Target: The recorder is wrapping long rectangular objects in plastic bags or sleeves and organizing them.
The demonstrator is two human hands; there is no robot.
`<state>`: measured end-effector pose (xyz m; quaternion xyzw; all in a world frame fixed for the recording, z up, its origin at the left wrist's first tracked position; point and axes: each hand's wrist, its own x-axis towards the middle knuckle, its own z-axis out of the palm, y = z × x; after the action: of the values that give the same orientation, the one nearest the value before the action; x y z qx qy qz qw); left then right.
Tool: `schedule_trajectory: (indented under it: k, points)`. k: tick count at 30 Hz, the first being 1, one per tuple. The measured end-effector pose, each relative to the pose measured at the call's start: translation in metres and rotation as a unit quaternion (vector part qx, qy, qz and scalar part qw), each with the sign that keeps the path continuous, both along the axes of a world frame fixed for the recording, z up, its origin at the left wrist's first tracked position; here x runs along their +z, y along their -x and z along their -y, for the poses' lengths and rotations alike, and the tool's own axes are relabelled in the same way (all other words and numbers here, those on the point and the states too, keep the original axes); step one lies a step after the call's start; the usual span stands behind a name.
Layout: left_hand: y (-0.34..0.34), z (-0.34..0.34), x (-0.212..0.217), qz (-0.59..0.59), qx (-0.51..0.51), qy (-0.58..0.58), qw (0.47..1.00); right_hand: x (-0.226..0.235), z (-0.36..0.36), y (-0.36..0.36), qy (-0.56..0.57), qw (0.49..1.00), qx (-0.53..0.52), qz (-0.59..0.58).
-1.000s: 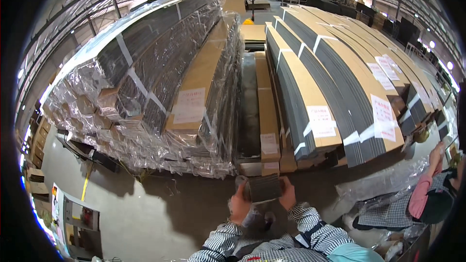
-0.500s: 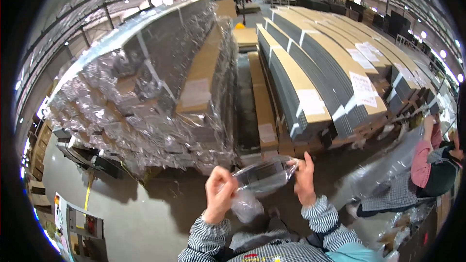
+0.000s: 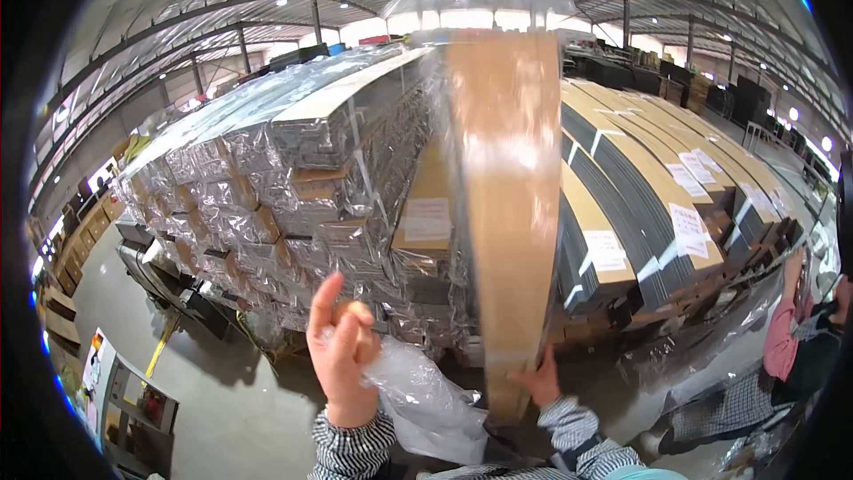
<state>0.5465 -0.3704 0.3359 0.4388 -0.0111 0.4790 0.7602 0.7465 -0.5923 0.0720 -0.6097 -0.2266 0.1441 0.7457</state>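
A long brown cardboard panel [image 3: 511, 213] stands upright in front of me, glossy on its face, with clear film showing around its top. At its lower right edge is my right hand [image 3: 544, 384], its thumb across the front and its other fingers partly hidden; it grips the edge. My left hand [image 3: 342, 351], left of the panel, has the index finger raised and the others curled. Clear plastic film [image 3: 422, 400] runs from these curled fingers, hanging loosely toward the panel's lower end.
Behind on the left rises a stack of film-wrapped boards [image 3: 258, 187]. To the right lie strapped bundles of long boards [image 3: 640, 204] with paper labels. Another person [image 3: 782, 347] in pink sleeves is beside clear plastic sheeting [image 3: 711, 360] at far right.
The upright cardboard panel has come into view before me. My right hand has gone from the clear film to the panel's edge; my left has moved left, still with film. The view has tilted up.
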Motion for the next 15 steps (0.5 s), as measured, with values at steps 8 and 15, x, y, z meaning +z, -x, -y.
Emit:
schedule_trajectory:
  k: [8,15]
  points:
    - [0.015,-0.035,-0.099,-0.182,0.180,0.036,0.966,0.327,-0.146,-0.250,-0.036,0.987,0.017,0.155]
    - [-0.013,-0.041,-0.107,-0.165,0.218,0.006,0.962,0.325,-0.305,-0.434,0.023,0.980,0.153,0.122]
